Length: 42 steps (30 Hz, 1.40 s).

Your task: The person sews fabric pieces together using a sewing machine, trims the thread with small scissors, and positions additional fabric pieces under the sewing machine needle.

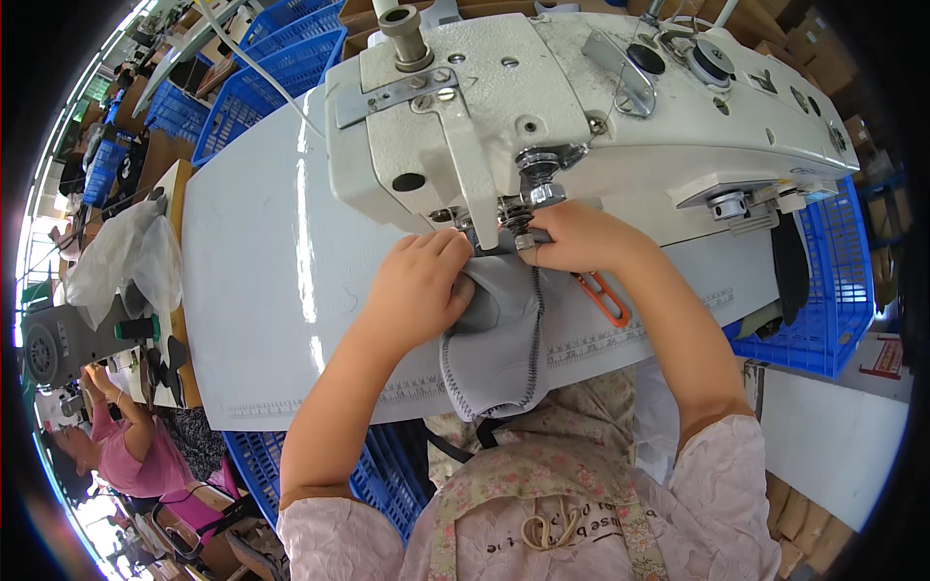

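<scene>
While the left hand (412, 290) pinches the upper left of a soft grey, dark-seamed fabric piece (506, 334), its length runs from the white metal sewing-machine head (518, 92) toward the person (552, 513); the right hand (586, 237), equally near, has an unclear grip.

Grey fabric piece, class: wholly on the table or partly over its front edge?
Partly over: the lower, stitched end of the grey fabric piece passes the front edge of the table.

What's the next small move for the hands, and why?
Probably ease the grey cloth slightly further under the sewing machine: the left hand and right hand both hold its upper end close to the stitching parts, while most of it, with dark zigzag stitching along its edges, lies toward the person.
</scene>
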Tool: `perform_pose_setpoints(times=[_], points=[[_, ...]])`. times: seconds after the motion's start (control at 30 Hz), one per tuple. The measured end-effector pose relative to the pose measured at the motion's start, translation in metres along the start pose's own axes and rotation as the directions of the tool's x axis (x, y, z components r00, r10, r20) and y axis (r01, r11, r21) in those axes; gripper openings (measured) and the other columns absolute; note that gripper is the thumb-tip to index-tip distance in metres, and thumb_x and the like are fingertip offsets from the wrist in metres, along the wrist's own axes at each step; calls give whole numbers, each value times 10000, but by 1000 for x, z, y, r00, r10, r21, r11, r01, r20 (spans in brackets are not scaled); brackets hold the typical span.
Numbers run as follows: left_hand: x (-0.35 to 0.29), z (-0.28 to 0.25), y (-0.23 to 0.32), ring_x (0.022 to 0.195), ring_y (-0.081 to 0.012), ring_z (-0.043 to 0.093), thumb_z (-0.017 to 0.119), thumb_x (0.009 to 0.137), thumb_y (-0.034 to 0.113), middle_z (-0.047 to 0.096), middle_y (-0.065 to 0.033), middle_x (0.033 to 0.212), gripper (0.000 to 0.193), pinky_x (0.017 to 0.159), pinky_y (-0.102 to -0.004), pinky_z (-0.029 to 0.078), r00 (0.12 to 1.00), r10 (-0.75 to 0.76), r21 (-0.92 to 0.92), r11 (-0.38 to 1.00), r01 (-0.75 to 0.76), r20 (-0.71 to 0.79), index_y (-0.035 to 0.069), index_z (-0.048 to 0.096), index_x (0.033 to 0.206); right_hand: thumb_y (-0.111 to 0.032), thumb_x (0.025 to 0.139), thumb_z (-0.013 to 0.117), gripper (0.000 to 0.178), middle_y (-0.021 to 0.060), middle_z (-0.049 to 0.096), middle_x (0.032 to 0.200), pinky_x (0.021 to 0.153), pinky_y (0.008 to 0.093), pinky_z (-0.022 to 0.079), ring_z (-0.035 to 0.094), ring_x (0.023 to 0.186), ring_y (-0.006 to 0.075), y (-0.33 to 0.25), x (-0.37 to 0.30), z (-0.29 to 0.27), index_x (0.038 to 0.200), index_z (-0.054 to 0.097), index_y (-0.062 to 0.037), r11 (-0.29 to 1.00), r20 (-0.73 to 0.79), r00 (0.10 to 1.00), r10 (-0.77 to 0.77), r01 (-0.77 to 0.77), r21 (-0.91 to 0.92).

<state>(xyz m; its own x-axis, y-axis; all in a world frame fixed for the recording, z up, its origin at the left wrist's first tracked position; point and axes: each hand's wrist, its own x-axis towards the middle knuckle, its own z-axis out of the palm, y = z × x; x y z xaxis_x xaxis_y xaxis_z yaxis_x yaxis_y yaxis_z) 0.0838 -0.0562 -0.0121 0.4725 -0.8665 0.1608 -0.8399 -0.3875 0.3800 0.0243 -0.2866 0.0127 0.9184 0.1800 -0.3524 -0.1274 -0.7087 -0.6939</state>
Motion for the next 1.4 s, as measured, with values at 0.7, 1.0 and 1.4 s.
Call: perform_pose_setpoints(times=[0.7,1.0,1.4], points=[[-3,12,-2,1085,-369,575,642,730,97,617,-184,1164,340,939,-450,448,998,-46,-3,999,46,-31,22,607,1060,-244,764,650,474,212,669,1068,844,393,493,646,985,351,-6,0,-4,1183,630,-23,986,40,986,162,-163,36],[-7,26,-3,1152,-333,547,634,724,69,653,-67,1151,407,966,-452,408,992,27,6,1000,-26,-122,89,618,1130,-246,771,671,433,215,652,1050,823,406,485,631,978,355,16,6,8,1126,623,-2,998,-69,996,56,-55,19],[-6,28,-4,1155,-271,554,645,734,131,658,-39,1187,352,939,-431,421,990,21,29,999,-17,-137,95,636,1084,-327,810,707,333,177,646,780,642,382,481,625,701,284,34,8,18,882,647,-7,998,-177,983,-57,60,12]])
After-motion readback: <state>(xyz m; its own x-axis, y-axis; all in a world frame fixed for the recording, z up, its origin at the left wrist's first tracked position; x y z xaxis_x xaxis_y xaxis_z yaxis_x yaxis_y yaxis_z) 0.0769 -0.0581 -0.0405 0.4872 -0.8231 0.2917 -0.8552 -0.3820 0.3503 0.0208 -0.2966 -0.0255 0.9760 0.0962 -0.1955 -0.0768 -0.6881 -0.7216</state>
